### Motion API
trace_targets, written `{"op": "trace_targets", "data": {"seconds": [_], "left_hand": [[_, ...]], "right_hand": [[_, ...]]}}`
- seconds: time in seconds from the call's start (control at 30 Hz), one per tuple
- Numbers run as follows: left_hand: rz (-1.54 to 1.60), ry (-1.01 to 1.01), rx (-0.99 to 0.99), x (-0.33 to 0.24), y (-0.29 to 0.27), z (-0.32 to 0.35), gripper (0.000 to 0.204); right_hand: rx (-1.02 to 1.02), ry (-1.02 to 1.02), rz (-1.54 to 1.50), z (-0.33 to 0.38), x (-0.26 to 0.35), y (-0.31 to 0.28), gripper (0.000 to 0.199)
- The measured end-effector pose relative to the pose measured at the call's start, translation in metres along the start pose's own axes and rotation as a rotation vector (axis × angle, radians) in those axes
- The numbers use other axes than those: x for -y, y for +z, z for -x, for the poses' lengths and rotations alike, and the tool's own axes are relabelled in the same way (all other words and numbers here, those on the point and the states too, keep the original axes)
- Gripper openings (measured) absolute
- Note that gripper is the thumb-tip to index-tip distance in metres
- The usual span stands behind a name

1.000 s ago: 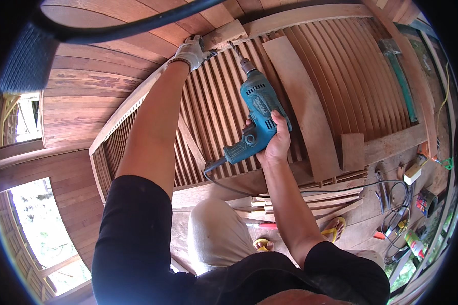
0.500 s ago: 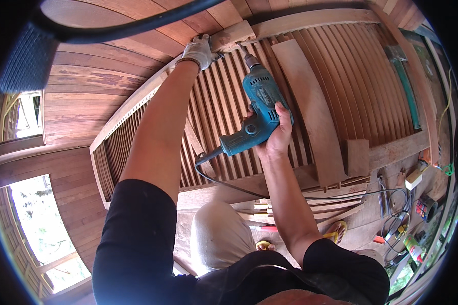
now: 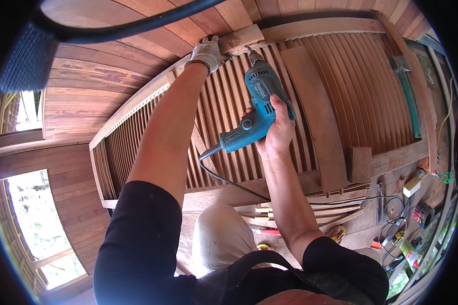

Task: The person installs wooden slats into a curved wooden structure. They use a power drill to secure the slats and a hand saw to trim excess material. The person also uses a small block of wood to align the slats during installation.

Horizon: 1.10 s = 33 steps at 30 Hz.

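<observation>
My right hand point(image 3: 278, 127) is wrapped around the body of a teal corded drill point(image 3: 263, 104), thumb along its side. The drill's metal chuck point(image 3: 256, 58) points up at the slatted wooden frame's top rail point(image 3: 310, 29), and its short visible bit meets the rail's lower edge. How deep the bit sits cannot be made out. Just left of it, my left hand point(image 3: 207, 54), in a white glove, grips the same rail with fingers curled over the top. A short wooden block point(image 3: 242, 37) lies along the rail beside that hand. Upright slats point(image 3: 229, 101) run below.
A wide board point(image 3: 315, 117) leans across the slats. A hammer with a green handle point(image 3: 407, 99) rests at the right. The drill's cord point(image 3: 229, 184) trails over the lower rail point(image 3: 193, 201). Wood strips point(image 3: 310, 211) and tools lie on the floor, near a white power strip point(image 3: 413, 184).
The view has shifted slightly, so the frame sits further right and lower. Less of the drill bit shows between chuck and rail. Both hands keep their holds.
</observation>
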<state>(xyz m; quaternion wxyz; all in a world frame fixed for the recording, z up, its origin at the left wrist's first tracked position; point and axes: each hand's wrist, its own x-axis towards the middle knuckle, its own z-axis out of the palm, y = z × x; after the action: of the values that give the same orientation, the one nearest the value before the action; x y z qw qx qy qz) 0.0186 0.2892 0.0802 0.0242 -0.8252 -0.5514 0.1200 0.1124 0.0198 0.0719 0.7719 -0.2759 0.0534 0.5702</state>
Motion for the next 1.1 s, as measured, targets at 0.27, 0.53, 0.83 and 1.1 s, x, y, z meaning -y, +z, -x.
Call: {"op": "trace_targets", "data": {"seconds": [0.27,0.53,0.83,1.1], "left_hand": [[-0.016,-0.007,0.011,0.004,0.005,-0.003,0.088],[-0.041,-0.023,0.000,0.003,0.003,-0.002,0.087],[-0.023,-0.019,0.021,0.001,-0.003,0.002,0.086],[-0.033,-0.030,0.011,0.004,0.002,-0.001,0.086]], "right_hand": [[-0.076,-0.127,0.074,0.007,0.002,0.026,0.039],[-0.026,-0.061,0.002,0.002,0.008,0.015,0.039],[0.007,-0.156,0.063,0.004,0.000,0.015,0.040],[0.037,-0.072,0.022,0.000,-0.004,0.000,0.039]]}}
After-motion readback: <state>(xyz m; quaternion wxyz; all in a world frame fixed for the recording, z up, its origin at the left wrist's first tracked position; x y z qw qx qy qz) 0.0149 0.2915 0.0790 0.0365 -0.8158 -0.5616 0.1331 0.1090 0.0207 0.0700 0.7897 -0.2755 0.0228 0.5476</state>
